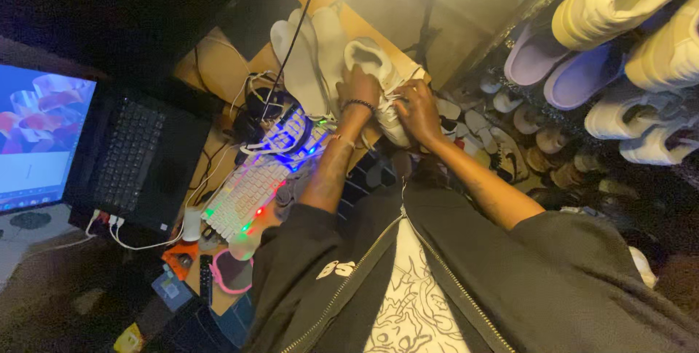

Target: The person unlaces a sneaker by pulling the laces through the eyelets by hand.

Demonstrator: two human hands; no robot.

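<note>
1. Left hand [358, 85] sits on top of a white sneaker [378, 69], fingers curled over its upper, gripping it. Dark bead bracelet [360, 105] on that wrist.
2. Right hand [416, 109] is closed on the same sneaker's lower side, fingers pinched in among the white laces [393, 98] (exact finger hold is too small to make out).
3. Sneaker lies at the far edge of the wooden desk [218, 69], held between both hands, toe pointing away from the person.
4. Just beside it on the left: a second white sneaker [306, 61], sole side up, touching or almost touching the held one.
5. Near the left forearm: a white keyboard [255, 189] lit in mixed colours, with tangled cables [255, 98] around its far end.
6. Further left: open laptop [131, 156], screen lit.
7. Desk's near edge: pink-rimmed sunglasses [231, 271].
8. Right side: shoe rack [619, 69] with pale sneakers and lilac clogs, more shoes on the floor below.
9. Person wears a dark zip hoodie [568, 280], sleeves pushed up.
</note>
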